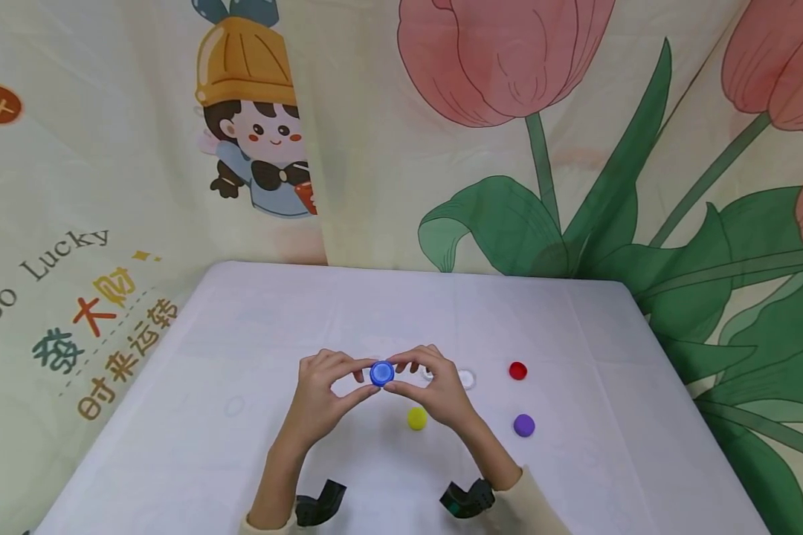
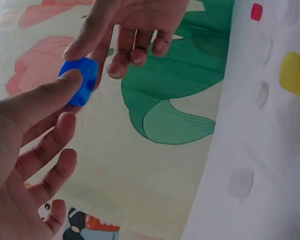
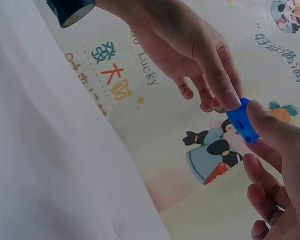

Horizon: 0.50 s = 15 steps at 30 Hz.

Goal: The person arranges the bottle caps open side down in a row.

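A small round blue disc, with a darker rim and a paler centre, is held up above the white table. My left hand pinches its left edge between thumb and forefinger, and my right hand does the same on the right. In the left wrist view the blue disc appears edge-on between both thumbs, the other fingers loosely bent. The right wrist view shows the disc pinched from both sides. A yellow round piece lies on the table near my right hand.
Red and purple round pieces lie at the right of the white table. Several clear round pieces lie behind my right hand, one clear piece partly showing. A printed cloth hangs behind the table.
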Motion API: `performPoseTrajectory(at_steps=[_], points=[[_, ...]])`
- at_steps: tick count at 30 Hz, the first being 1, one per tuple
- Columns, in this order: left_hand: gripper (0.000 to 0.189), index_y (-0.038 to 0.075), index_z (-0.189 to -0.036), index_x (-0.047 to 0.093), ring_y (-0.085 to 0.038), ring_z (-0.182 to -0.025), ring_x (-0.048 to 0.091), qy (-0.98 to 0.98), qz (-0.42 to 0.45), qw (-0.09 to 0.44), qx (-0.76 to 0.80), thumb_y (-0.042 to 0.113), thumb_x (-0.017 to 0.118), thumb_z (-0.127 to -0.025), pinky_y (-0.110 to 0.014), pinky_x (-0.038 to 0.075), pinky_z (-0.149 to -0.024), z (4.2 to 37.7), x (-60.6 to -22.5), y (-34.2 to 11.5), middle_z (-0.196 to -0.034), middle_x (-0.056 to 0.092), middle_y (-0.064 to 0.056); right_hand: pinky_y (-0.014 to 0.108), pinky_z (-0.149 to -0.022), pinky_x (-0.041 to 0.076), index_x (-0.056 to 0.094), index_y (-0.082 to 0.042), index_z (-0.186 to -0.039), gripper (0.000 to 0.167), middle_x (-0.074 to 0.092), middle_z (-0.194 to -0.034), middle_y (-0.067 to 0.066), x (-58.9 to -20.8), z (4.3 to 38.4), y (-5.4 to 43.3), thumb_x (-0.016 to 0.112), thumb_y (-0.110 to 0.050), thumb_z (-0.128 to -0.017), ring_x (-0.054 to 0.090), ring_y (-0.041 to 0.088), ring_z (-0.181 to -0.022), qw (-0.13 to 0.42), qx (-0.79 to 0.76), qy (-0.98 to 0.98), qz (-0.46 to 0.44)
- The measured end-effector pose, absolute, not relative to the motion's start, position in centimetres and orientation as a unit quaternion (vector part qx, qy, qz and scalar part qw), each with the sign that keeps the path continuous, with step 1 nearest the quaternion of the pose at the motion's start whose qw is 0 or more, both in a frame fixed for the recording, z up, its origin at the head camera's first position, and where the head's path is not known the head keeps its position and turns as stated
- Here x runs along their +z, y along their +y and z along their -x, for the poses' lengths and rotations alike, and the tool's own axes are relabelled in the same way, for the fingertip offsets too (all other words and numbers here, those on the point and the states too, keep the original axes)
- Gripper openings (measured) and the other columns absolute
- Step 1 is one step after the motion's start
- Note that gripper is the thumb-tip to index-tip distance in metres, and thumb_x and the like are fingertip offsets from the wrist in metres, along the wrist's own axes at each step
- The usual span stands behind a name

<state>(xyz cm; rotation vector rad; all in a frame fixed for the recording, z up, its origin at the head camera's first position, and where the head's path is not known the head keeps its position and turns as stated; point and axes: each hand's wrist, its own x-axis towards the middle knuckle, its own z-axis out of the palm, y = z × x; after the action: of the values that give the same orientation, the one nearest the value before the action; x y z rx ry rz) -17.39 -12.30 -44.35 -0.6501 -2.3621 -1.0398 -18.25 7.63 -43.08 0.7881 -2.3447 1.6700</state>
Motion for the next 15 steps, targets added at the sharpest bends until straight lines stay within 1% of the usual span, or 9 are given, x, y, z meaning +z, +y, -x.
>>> performPoseTrajectory(at_steps=[2, 4, 8, 9, 12, 15], points=[[0.034, 0.014, -0.097, 0.073, -0.01, -0.083, 0.048, -0.881, 0.217, 0.22, -0.358, 0.024, 0.084, -0.066, -0.042, 0.029, -0.079, 17.3, -44.5, -12.7, -0.072, 0.06, 0.009, 0.032, -0.071, 0.038, 0.069, -0.007, -0.103, 0.029, 0.064, -0.088, 0.004, -44.2, 18.7, 7.2, 0.076, -0.013, -0.076, 0.048, 0.015, -0.087, 0.063, 0.548, -0.792, -0.261], [0.033, 0.014, -0.095, 0.073, -0.011, -0.081, 0.048, -0.902, 0.196, 0.198, -0.331, 0.026, 0.083, -0.067, -0.042, 0.029, -0.079, 17.3, -44.9, -13.0, -0.07, 0.058, 0.011, 0.031, -0.071, 0.038, 0.069, -0.012, -0.104, 0.03, 0.064, -0.088, 0.003, -45.9, 19.5, 6.8, 0.076, -0.021, -0.077, 0.049, 0.018, -0.087, 0.051, 0.535, -0.801, -0.264], [0.031, 0.015, -0.094, 0.073, -0.013, -0.077, 0.048, -0.935, 0.162, 0.147, -0.281, 0.027, 0.083, -0.067, -0.042, 0.029, -0.077, 17.4, -46.0, -13.4, -0.067, 0.053, 0.014, 0.034, -0.069, 0.04, 0.07, -0.02, -0.104, 0.033, 0.064, -0.087, -0.003, -49.7, 20.8, 6.1, 0.075, -0.036, -0.075, 0.051, 0.021, -0.085, 0.042, 0.497, -0.825, -0.267], [0.031, 0.015, -0.093, 0.073, -0.013, -0.076, 0.048, -0.941, 0.155, 0.133, -0.271, 0.027, 0.083, -0.067, -0.042, 0.029, -0.077, 17.5, -46.3, -13.5, -0.067, 0.053, 0.014, 0.034, -0.069, 0.04, 0.07, -0.019, -0.103, 0.033, 0.064, -0.086, -0.003, -50.1, 20.8, 6.0, 0.075, -0.036, -0.075, 0.051, 0.023, -0.085, 0.041, 0.487, -0.83, -0.27], [0.03, 0.015, -0.092, 0.073, -0.013, -0.072, 0.046, -0.953, 0.139, 0.095, -0.251, 0.026, 0.084, -0.065, -0.043, 0.028, -0.075, 17.8, -47.4, -13.5, -0.065, 0.052, 0.012, 0.031, -0.068, 0.04, 0.071, -0.019, -0.1, 0.032, 0.062, -0.083, -0.005, -51.5, 21.0, 5.6, 0.076, -0.038, -0.074, 0.05, 0.018, -0.081, 0.044, 0.447, -0.85, -0.276], [0.029, 0.016, -0.09, 0.073, -0.012, -0.07, 0.044, -0.962, 0.126, 0.06, -0.236, 0.025, 0.084, -0.065, -0.042, 0.027, -0.075, 18.2, -48.5, -13.4, -0.063, 0.05, 0.012, 0.025, -0.068, 0.036, 0.072, -0.019, -0.098, 0.031, 0.062, -0.081, -0.005, -52.5, 21.1, 5.4, 0.076, -0.038, -0.074, 0.048, 0.012, -0.078, 0.05, 0.401, -0.869, -0.284]])
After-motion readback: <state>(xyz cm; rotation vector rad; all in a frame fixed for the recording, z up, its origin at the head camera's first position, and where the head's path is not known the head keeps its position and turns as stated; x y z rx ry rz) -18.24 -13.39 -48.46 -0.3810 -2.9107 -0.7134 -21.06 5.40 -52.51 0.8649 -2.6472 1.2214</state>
